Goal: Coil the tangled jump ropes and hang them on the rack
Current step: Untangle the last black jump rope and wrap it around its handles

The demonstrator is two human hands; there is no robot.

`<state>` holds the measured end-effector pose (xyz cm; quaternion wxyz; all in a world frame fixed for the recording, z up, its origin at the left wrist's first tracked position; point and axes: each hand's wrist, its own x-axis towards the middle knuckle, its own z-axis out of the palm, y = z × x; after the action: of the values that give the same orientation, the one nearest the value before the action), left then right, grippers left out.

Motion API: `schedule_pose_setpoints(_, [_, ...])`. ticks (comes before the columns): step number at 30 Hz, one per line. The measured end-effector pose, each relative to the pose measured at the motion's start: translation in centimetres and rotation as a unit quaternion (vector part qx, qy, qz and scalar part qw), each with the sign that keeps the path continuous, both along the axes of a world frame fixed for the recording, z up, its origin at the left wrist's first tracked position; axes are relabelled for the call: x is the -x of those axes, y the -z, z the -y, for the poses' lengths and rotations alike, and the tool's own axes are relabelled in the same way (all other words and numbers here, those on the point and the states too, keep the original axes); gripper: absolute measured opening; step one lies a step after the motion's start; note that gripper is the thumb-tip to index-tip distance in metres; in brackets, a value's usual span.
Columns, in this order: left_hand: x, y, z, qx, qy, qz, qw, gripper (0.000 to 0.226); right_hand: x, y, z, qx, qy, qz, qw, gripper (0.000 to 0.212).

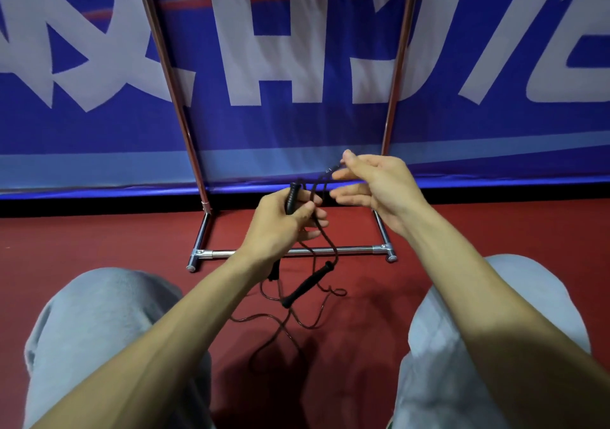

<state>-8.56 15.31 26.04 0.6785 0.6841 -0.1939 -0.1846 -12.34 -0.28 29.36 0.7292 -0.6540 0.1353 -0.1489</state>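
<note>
Black ribbed plastic, a jump-rope handle (293, 197) stands upright in the left hand (284, 224), fingers wrapped round it, just above the rack's bottom bar (350, 249). The cord (321, 186) runs up and rightward from there to the right hand (373, 181), which pinches it between thumb and forefinger, the other fingers loose. A second handle (308, 285) dangles slanted on the near side of that bar, over slack loops on the floor (99, 240). I'd judge the next wrap travels from the right hand towards the left.
</note>
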Motion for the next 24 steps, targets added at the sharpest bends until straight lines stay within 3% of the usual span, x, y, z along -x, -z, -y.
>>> schedule_pose_setpoints(4, [-0.6,-0.4,-0.2,0.063,-0.067,-0.016,0.996,0.012,-0.3,0.8,0.3,0.229,-0.007,-0.08,0.97,0.026])
schedule_pose_setpoints(10, [-1.3,-1.6,-1.2,0.157,-0.12,-0.059,0.979,0.008,0.3,1.5,-0.8,0.423,-0.105,-0.079,0.896,0.019])
schedule_pose_setpoints(14, [-1.7,-2.0,-1.8,0.204,-0.137,-0.1,0.964,0.012,0.2,1.1,-1.5,0.407,-0.107,-0.031,0.907,0.016])
schedule_pose_setpoints(16, [-1.8,-1.8,-1.9,0.184,-0.119,-0.091,0.972,0.014,0.0,1.1,-1.5,0.399,-0.117,-0.041,0.908,0.014])
schedule_pose_setpoints(20, [-2.2,-0.8,-1.7,0.018,-0.067,0.019,0.997,0.02,-0.3,1.2,-0.9,0.394,-0.08,-0.059,0.914,0.014])
schedule_pose_setpoints(24, [-2.4,-0.2,-1.9,-0.131,0.054,0.07,0.987,0.027,-0.2,1.0,0.0,0.249,-0.027,-0.053,0.967,0.015])
